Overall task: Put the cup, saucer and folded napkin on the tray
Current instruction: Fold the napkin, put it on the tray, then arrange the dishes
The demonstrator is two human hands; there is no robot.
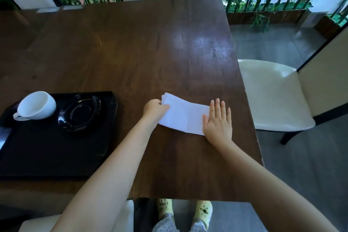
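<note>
- Two of three items already sit on the tray (47,149): cup (37,105) at its far left, saucer (80,112) just beside it, cup not on saucer.
- Napkin (183,116) remains on the table (131,52), well right of the tray, near the table's right edge.
- Napkin's long axis runs left-right, slightly tilted, so its left end is the end nearest the tray.
- Left hand (155,109): fingers closed on the napkin's left end, pinching the layered edge. That end looks slightly raised; cannot confirm.
- Right hand (217,120): flat, fingers spread, palm pressing the right end down. Holding nothing, only pinning.
- Judgement: folding or smoothing step in hand; transfer not yet begun.
- Key relation: tray lies to the left of the napkin, on the left hand's side. Left hand is nearer and already has the grip, so it is the likely carrier.
- Risk: thin layers may fan open or unfold if lifted by one end once the right hand releases.
- Open tray floor in front of the saucer looks suitable for landing.
</note>
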